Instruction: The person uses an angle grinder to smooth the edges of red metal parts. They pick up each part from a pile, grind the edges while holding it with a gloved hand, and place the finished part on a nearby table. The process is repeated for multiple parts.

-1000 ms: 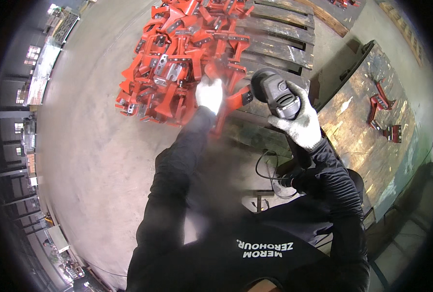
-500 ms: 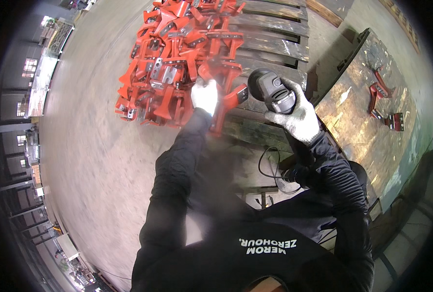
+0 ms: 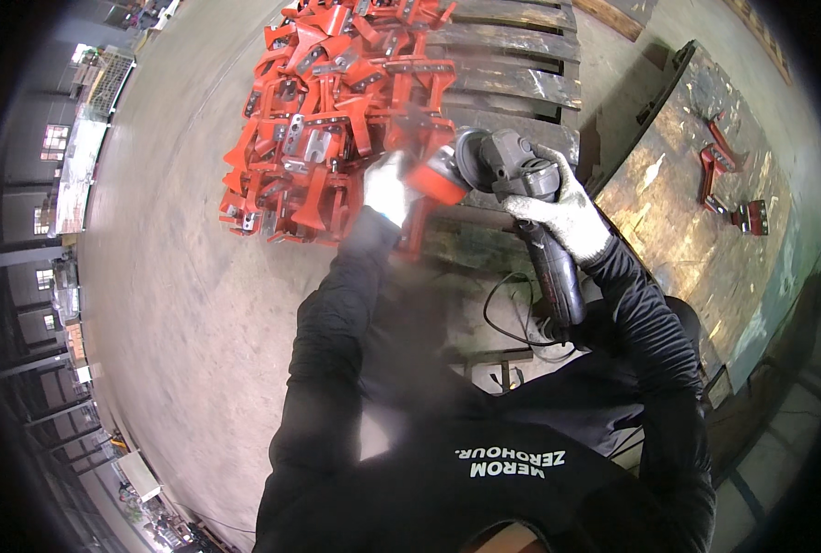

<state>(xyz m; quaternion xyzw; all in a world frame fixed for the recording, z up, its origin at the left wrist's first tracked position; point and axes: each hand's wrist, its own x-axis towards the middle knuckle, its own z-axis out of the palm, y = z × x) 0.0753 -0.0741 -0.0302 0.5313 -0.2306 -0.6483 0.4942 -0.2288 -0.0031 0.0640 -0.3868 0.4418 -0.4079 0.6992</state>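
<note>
My right hand [image 3: 565, 210], in a white glove, is wrapped round the head of a black angle grinder [image 3: 552, 275]. The grinder's body hangs down toward my knee, and its round disc appears to meet the end of a red metal bracket [image 3: 440, 182]. My left hand [image 3: 387, 191], also gloved, is closed on the other end of that bracket; its fingertips are partly hidden. Directly beyond my left hand rises a heap of similar red metal brackets [image 3: 313, 124], some with bare silver plates and holes. A blurred smudge covers part of the heap beside my left hand.
A dark slatted pallet [image 3: 512, 78] lies under and beside the heap. To the right stands a worn wooden board table [image 3: 655, 198] with several red brackets [image 3: 722, 166] on it. A black power cord [image 3: 498, 323] loops near my legs. Shelving lines the far left.
The grinder has tilted and moved left, so its disc now reaches the bracket's end and its long body shows. The bracket's end has turned slightly; my left hand stays at the heap.
</note>
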